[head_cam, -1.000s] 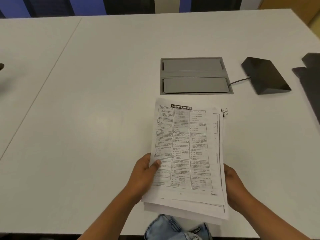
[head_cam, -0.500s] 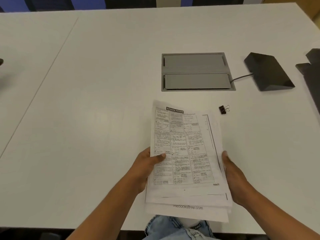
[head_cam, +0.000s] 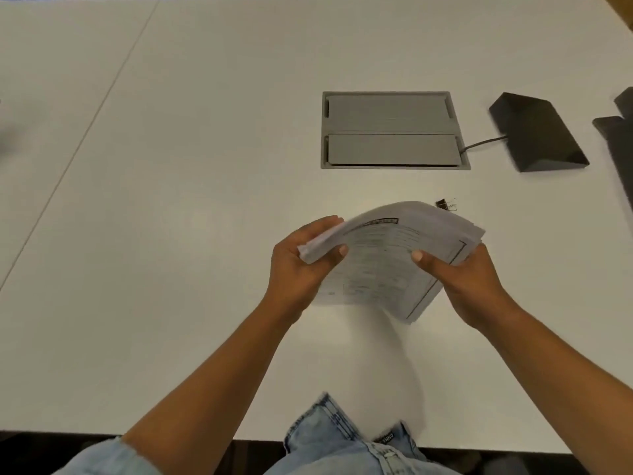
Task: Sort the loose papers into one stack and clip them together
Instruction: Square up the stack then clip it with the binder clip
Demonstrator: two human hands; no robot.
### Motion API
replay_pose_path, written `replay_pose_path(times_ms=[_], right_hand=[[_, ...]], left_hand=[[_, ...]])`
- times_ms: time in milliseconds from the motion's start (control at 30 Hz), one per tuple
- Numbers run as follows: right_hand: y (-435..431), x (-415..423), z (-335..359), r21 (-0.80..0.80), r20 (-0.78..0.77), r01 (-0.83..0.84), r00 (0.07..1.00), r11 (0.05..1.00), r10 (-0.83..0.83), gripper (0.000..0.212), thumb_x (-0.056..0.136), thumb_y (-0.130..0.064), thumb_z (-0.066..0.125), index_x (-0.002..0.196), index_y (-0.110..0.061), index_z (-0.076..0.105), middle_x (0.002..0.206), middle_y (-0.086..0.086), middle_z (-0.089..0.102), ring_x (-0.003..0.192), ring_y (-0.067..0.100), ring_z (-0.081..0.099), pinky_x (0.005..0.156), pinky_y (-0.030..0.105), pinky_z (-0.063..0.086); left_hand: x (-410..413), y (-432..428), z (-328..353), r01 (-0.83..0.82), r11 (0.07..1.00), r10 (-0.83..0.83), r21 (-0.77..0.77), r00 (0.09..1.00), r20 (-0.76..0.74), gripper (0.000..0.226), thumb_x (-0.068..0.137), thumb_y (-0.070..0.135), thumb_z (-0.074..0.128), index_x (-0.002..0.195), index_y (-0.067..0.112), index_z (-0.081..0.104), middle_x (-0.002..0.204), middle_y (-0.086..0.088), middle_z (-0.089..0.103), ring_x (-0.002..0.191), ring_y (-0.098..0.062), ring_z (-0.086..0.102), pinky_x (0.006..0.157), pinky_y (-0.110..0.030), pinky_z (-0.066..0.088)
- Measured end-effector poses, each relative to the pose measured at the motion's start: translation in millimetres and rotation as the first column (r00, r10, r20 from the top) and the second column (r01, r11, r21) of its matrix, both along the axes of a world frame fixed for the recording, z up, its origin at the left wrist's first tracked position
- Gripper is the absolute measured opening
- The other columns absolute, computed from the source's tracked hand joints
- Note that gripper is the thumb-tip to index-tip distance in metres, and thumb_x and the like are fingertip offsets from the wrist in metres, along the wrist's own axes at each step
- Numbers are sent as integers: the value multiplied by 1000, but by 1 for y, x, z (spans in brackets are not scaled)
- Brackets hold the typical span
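A stack of printed papers [head_cam: 380,258] is lifted off the white table [head_cam: 191,207] and tilted up, its top edge bowed. My left hand [head_cam: 301,265] grips the stack's left edge, thumb on the printed face. My right hand [head_cam: 466,279] grips the right edge, thumb on top as well. A small black binder clip [head_cam: 446,204] lies on the table just beyond the stack's far right corner, apart from both hands.
A grey cable hatch [head_cam: 394,130] is set into the table behind the papers. A black wedge-shaped device [head_cam: 534,138] with a cord sits to its right, and dark objects [head_cam: 620,145] lie at the right edge. A seam [head_cam: 78,145] runs along the table's left.
The stack lay flat under both hands; now both hands have raised it off the table and tipped it upright, moving up along its sides. The clip has not moved.
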State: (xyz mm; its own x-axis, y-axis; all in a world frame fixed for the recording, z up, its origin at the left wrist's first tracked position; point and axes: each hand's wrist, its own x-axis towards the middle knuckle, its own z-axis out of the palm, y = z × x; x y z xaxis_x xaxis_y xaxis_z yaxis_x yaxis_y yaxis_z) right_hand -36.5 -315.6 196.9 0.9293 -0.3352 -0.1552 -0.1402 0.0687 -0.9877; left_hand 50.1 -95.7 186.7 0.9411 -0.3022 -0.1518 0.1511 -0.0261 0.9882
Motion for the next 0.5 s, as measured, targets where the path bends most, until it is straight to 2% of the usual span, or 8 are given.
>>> replay_pose_path(times_ms=[100,167,233,300,433,500], right_hand=[[-1,2,-1,-16,25,-13,1000,1000,13,41,81,-5,71,116,-26,65,116,9,71,109,23,67,89,44,55],[-3,3,0,-24,45,-7,999,1000,8,41,82,-5,71,111,-33,68,115,6,72,109,23,67,89,45,55],[-5,4,1,-29,65,3,998,1000,-1,39,81,-8,71,105,-39,71,111,1,74,108,22,68,89,42,55],[-7,5,5,-29,83,11,996,1000,-9,37,79,-12,71,101,-41,73,105,-4,76,105,21,69,86,39,55],[-13,6,-2,-23,75,-3,997,1000,5,34,77,-15,73,106,-33,72,110,4,74,107,25,68,89,44,55],[-15,6,-12,-20,31,-32,999,999,32,36,78,-13,73,111,-28,69,116,6,73,109,24,68,92,47,54]], left_hand=[[4,-3,-2,49,999,-49,2,998,42,26,87,19,74,113,13,75,105,-12,76,100,-33,71,85,-45,57],[8,-5,0,53,998,-54,15,996,66,15,89,21,72,100,14,78,95,-19,75,91,-42,69,77,-50,55],[11,-7,4,41,999,-44,35,996,80,8,89,20,73,89,26,79,88,-7,78,87,-33,72,79,-52,57],[12,-7,8,44,998,-48,43,995,92,13,89,17,73,91,28,78,83,8,77,86,-20,74,80,-45,59],[15,-3,2,109,989,-119,98,987,110,17,86,19,76,102,25,76,95,5,78,88,-11,75,77,-31,62],[17,-3,-5,148,980,-158,131,985,73,23,85,19,78,105,28,73,102,3,78,93,-10,74,82,-33,62]])
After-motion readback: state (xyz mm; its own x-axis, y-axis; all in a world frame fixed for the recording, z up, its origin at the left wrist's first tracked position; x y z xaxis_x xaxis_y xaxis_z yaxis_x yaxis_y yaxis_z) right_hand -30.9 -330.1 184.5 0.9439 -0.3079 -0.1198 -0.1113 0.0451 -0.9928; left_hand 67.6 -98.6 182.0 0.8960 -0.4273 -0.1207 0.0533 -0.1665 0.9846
